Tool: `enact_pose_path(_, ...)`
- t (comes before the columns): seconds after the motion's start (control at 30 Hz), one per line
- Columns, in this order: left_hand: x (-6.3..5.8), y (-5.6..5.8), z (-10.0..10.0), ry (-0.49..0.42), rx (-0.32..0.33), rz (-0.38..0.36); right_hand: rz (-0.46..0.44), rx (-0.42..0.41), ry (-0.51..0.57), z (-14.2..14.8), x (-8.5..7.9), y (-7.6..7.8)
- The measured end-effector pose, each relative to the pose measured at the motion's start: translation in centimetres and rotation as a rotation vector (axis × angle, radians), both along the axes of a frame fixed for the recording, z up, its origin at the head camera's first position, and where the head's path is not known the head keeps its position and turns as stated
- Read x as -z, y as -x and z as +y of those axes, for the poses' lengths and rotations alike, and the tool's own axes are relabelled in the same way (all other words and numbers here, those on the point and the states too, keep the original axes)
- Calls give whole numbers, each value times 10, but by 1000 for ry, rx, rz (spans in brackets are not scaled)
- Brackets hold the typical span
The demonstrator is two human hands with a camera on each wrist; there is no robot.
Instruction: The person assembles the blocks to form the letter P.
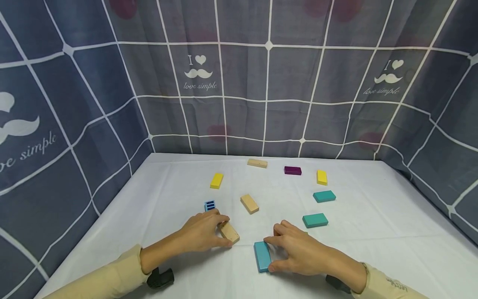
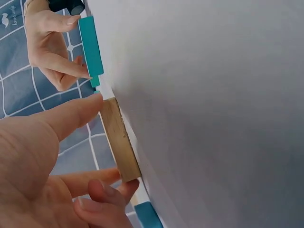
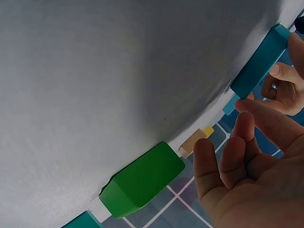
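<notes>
Here's the left hand [image 1: 203, 231] pinching the wooden block [image 1: 229, 232] by its ends, the right hand [image 1: 298, 251] pinching the blue block [image 1: 262, 256] likewise, both pieces low over the white cloth [image 1: 373, 199], apparently end-held so thumb and fingers keep each steady.

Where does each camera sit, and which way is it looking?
Head: on the person's head, looking forward and down at the white tabletop and checked curtain; left hand, right hand and sleeves show.
Left wrist: on that wrist, looking across the tabletop at the wooden block the left hand pinches; the right hand shows beyond.
Right wrist: on that wrist, looking at the blue block the right hand pinches and a green block; some of the left hand shows.
Head and right wrist both show the blue block.
</notes>
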State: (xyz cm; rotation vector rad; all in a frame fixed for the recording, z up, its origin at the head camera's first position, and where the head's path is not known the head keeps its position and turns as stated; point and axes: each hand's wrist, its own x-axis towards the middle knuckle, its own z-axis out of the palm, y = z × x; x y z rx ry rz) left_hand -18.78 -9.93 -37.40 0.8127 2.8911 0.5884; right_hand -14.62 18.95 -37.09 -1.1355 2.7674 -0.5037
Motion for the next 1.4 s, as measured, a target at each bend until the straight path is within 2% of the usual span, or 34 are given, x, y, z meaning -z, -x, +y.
enact_pose_path(0.23,2,1,1,-61,-22,13,4,-3,1,0,1,1)
enact_pose_path(0.37,3,2,-1,-82,-13,15,2,-2,-3,1,2,1)
enact_pose_path(0.8,4,5,-3,-82,-10,1,-11,6,-3,1,2,1)
enact_pose_path(1.0,5,9,-2,-90,35,-7,-4,-1,-1,1,3,1)
enact_pose_path(1.17,3,16,3,-129,101,-13,-6,5,-15,1,2,1)
enact_pose_path(1.3,2,24,14,-192,172,-50,-15,13,-18,1,2,1)
enact_pose_path(1.4,3,30,24,-206,213,-54,-20,9,-12,1,2,1)
